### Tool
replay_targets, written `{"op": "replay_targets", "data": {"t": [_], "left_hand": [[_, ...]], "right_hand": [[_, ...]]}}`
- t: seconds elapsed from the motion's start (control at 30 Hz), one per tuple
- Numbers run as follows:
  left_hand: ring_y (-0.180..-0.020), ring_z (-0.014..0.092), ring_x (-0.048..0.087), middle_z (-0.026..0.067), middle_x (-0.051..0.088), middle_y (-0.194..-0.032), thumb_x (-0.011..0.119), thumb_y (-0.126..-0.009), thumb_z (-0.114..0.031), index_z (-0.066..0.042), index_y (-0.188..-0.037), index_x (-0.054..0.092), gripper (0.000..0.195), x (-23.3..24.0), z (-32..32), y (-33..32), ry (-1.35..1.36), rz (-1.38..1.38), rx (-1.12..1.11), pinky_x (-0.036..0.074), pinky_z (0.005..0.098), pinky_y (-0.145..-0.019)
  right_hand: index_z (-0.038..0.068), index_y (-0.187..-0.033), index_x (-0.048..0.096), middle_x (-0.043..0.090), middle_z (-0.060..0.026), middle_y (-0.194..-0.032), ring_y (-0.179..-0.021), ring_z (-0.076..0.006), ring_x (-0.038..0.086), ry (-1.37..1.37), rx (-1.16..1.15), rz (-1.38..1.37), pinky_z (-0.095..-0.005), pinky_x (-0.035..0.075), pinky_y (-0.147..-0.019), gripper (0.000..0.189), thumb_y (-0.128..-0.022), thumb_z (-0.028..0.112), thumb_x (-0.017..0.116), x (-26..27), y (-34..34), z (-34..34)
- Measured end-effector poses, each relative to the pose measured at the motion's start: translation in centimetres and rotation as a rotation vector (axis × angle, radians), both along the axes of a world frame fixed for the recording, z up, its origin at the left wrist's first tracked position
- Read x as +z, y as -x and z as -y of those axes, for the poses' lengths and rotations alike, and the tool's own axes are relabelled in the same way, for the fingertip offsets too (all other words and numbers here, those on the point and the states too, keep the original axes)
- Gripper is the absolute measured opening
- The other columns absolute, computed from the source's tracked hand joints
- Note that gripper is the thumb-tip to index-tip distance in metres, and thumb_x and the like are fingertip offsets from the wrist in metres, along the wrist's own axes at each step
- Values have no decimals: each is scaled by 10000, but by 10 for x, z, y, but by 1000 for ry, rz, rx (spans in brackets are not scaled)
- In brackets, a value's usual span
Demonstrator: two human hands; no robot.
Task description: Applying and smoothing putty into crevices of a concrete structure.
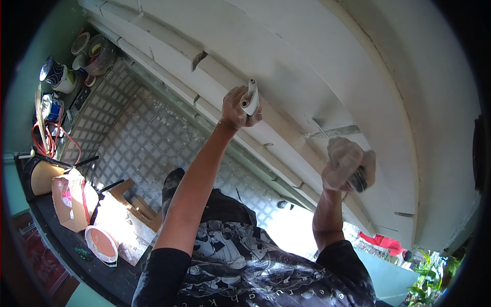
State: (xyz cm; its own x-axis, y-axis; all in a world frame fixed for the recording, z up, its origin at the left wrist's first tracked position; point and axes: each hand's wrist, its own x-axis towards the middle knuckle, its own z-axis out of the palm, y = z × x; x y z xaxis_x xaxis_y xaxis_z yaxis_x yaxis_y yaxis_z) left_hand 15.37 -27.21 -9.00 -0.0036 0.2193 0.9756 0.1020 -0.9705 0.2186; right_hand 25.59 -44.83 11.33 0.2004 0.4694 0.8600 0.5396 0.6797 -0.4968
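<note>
Raised in front of me, my left hand grips a white-coated hand tool with a tubular end; its exact kind is unclear. The tool is held close to a stepped white panelled surface, though I cannot tell whether it touches. Further right, my right hand, blurred and dusted white, is closed around the dark handle of another tool. A thin shaft or blade extends from that fist towards a grey gap between the white panels. Its tip is hard to make out.
A paved floor lies below. At left are a ledge with buckets, a red hose, and a dark table holding a cardboard box and a tub. A person in red and plants appear at right.
</note>
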Motion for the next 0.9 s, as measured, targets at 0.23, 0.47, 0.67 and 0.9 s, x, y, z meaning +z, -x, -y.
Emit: {"op": "replay_targets", "data": {"t": [0.23, 0.47, 0.67, 0.9], "left_hand": [[-567, 312, 535, 150, 550, -784, 578, -867, -217, -98, -1302, 300, 531, 3, 4, 0, -1, 27, -6, 453, 418, -485], [-575, 317, 538, 146, 546, -770, 584, -864, -242, -54, -1163, 360, 418, 2, 4, -1, 19, 15, -27, 448, 415, -484], [-565, 312, 514, 139, 521, -744, 605, -834, -232, -38, -966, 430, 293, 4, 6, 0, 81, 4, -61, 433, 415, -478], [-569, 308, 513, 134, 518, -742, 614, -817, -224, -46, -953, 424, 294, 3, 1, -1, 61, 44, -54, 423, 414, -473]], "right_hand": [[53, -748, 432, 503, -36, -478, -386, -81, 455, 4, -109, 111, -264, 445, -405, 229, -956, 41, 529, -13, -3, -2], [100, -706, 325, 403, -37, -441, -348, -63, 348, -7, -124, 159, -245, 291, -328, 314, -978, 71, 479, -7, 1, -2], [53, -733, 458, 518, -35, -495, -398, -85, 478, 0, 12, 5, -255, 465, -433, 230, -934, 36, 570, -10, -5, 6], [98, -688, 333, 414, -35, -438, -350, -68, 356, 2, -158, 160, -246, 306, -332, 332, -963, 80, 519, -10, 1, -10]]}}
